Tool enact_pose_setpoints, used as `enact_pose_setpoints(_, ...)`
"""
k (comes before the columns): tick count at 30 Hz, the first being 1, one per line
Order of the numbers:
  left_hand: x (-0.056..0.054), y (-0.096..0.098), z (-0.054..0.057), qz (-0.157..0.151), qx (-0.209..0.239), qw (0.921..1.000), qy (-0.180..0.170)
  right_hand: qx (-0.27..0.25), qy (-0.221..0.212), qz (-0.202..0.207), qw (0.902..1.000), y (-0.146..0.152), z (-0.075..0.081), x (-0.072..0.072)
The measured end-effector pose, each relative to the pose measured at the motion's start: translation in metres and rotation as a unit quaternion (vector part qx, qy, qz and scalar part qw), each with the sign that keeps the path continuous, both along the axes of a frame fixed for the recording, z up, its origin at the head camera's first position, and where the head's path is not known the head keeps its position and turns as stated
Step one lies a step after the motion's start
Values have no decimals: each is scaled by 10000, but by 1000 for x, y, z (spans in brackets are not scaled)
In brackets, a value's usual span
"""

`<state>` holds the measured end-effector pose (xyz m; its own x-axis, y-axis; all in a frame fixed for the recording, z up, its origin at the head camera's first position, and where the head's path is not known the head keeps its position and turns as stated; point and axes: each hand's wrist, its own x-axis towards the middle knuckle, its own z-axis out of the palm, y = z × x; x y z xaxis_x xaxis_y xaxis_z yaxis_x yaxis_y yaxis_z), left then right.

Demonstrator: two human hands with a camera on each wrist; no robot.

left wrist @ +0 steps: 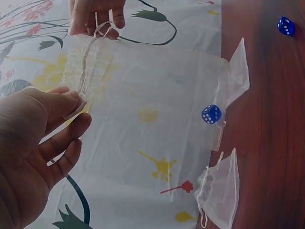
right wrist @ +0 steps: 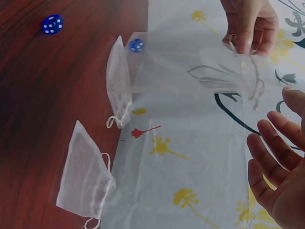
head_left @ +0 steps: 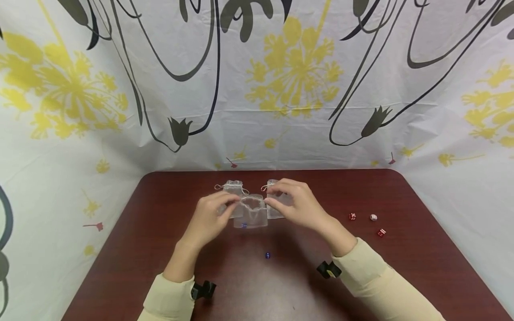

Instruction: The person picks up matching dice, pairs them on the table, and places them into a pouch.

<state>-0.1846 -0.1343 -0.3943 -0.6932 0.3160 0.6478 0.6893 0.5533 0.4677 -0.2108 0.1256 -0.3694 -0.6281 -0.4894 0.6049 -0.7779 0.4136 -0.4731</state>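
A sheer white drawstring bag hangs between the hands, with a blue die at its bottom. My left hand pinches the bag's mouth between thumb and fingers at the left corner. At the opposite corner, beside the drawstring, my right hand has its thumb and fingers spread apart. Whether its thumb touches the bag cannot be told. Two more sheer bags lie on the table behind, one to each side.
Another blue die lies on the dark red-brown table, nearer the person. Farther right are a red die, a whitish die and a second red die. A patterned white sheet hangs behind the table.
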Motion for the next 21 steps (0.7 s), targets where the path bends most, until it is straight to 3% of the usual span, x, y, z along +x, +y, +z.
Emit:
enact_pose_setpoints(12,-1,-3,-2,33,51,9999,82,-29,-171,-189,9997,4,-18,2)
enact_pose_setpoints(21,-2,-4,-2,28,87,9999,96,-103,-94,-125,9998,6,-47,6)
